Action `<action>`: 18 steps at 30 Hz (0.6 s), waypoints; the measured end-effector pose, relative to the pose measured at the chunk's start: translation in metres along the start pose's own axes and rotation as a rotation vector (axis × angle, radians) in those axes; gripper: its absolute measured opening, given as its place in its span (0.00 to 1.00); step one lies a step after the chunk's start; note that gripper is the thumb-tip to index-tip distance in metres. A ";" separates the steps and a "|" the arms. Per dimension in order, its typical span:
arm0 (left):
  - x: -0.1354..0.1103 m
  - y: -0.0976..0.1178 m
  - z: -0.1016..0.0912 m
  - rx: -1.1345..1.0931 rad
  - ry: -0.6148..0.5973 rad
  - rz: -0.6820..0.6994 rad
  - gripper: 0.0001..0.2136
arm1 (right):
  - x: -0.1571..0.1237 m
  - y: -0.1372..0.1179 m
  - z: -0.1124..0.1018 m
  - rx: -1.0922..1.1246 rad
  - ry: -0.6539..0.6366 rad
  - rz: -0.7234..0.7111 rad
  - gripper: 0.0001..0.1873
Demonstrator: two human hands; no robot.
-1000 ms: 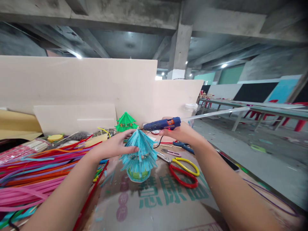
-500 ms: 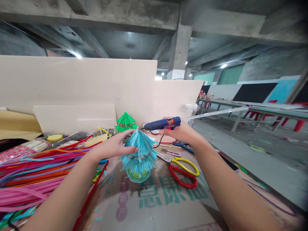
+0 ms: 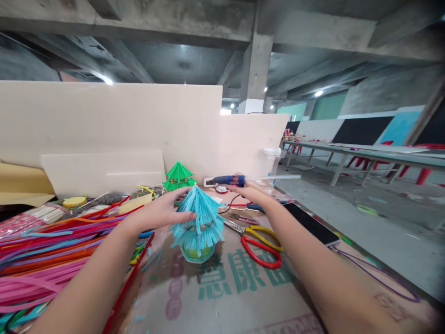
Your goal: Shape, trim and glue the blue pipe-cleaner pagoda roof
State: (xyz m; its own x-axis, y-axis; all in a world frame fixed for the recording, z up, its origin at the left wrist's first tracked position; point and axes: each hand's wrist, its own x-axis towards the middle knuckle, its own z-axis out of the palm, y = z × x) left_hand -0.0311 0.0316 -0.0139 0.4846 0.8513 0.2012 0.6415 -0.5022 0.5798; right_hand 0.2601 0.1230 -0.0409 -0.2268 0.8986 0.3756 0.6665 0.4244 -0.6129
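Observation:
My left hand (image 3: 170,206) grips a blue pagoda model (image 3: 203,232) from its left side, thumb across the upper roof. The model has two tiers of striped blue strips over a round green base and stands upright on the cardboard. Farther back, my right hand (image 3: 248,189) is closed around a dark blue glue gun (image 3: 227,180), its nozzle pointing left by a white power strip (image 3: 209,182). A clear glue stick (image 3: 278,177) sticks out of the gun's rear. Behind my left hand stands a green pagoda model (image 3: 178,177).
Scissors (image 3: 260,253) with red and yellow handles lie right of the model. A phone (image 3: 311,222) rests beyond my right forearm. Colourful pipe cleaners (image 3: 52,260) cover the left side. A lidded clear jar (image 3: 271,164) and upright boards (image 3: 139,120) stand behind.
The glue gun in my right hand has moved back and away from the blue model's tip, toward the power strip. My left hand stays on the model. The view has shifted slightly.

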 end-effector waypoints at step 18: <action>0.001 -0.002 0.003 0.005 0.025 0.021 0.36 | -0.006 0.018 0.040 -0.428 -0.142 0.212 0.18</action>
State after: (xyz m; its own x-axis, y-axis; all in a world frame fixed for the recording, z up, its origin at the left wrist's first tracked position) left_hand -0.0300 0.0331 -0.0176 0.4834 0.8438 0.2331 0.6340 -0.5211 0.5714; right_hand 0.2450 0.1299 -0.0815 -0.1292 0.9791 0.1571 0.9335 0.1736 -0.3136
